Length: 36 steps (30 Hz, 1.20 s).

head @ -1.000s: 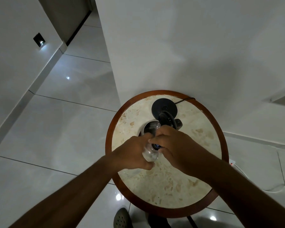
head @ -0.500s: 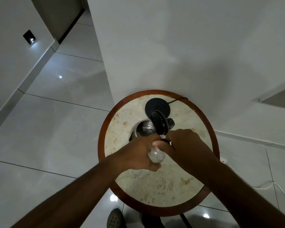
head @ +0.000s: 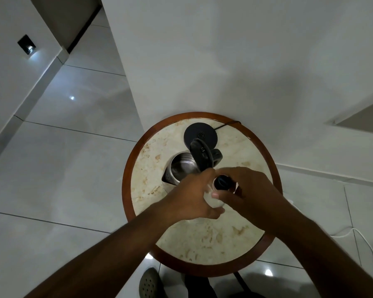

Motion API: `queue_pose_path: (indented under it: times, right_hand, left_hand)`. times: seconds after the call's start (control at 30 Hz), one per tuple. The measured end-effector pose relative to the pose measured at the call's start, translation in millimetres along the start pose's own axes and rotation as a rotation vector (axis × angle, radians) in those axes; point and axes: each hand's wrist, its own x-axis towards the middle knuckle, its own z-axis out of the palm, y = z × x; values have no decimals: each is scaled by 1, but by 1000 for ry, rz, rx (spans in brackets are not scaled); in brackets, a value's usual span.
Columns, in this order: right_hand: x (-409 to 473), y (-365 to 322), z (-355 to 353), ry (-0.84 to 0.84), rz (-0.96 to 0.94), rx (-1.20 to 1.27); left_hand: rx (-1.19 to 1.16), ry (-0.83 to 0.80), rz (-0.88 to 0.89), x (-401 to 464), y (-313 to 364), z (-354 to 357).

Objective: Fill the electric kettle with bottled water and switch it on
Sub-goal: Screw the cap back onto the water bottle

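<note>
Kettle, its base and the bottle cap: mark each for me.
kettle (head: 182, 166), head view, on the shiny inner wall below the open lid
kettle base (head: 199, 134), head view, on the middle of the black disc
bottle cap (head: 222, 182), head view, on the dark top face

A steel kettle (head: 182, 168) stands with its black lid (head: 200, 154) tipped up open, just beyond the fingers (head: 207, 176). The clear bottle (head: 213, 201) sits wrapped in those fingers, its dark cap (head: 222, 183) pinched by the other hand's fingers.
</note>
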Motion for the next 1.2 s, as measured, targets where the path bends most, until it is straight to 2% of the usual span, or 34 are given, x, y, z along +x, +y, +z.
queue_pose_path:
  times: [0.07, 0.23, 0.43, 0.5, 0.57, 0.63, 0.7, 0.87, 1.13, 1.2]
  right_hand:
    - [-4, 3, 1, 8, -18, -38]
    - [-11, 10, 18, 189, 130, 10]
    - [-19, 46, 22, 247, 265, 29]
    - [-17, 59, 24, 285, 317, 6]
    - [-13, 71, 28, 293, 353, -31]
    - [-8, 83, 31, 270, 378, -57]
    - [-3, 94, 31, 253, 393, -83]
    - [9, 103, 17, 206, 437, -103]
    - [9, 88, -5, -13, 580, -295]
    - [17, 80, -8, 1, 571, -396]
  left_hand:
    - [-4, -3, -2, 3, 0, 3]
    - [-9, 27, 23, 11, 5, 15]
    - [150, -60, -69, 13, -6, 8]
    - [266, 11, -128, 5, -20, -7]
    - [325, 179, -183, -2, -37, -23]
    - [371, 366, -181, -6, -52, -36]
    - [452, 434, -164, -3, -62, -43]
    - [234, 212, -356, 13, -78, -49]
    - [93, 165, -280, 18, -82, -47]
    - [79, 159, -264, 18, -81, -46]
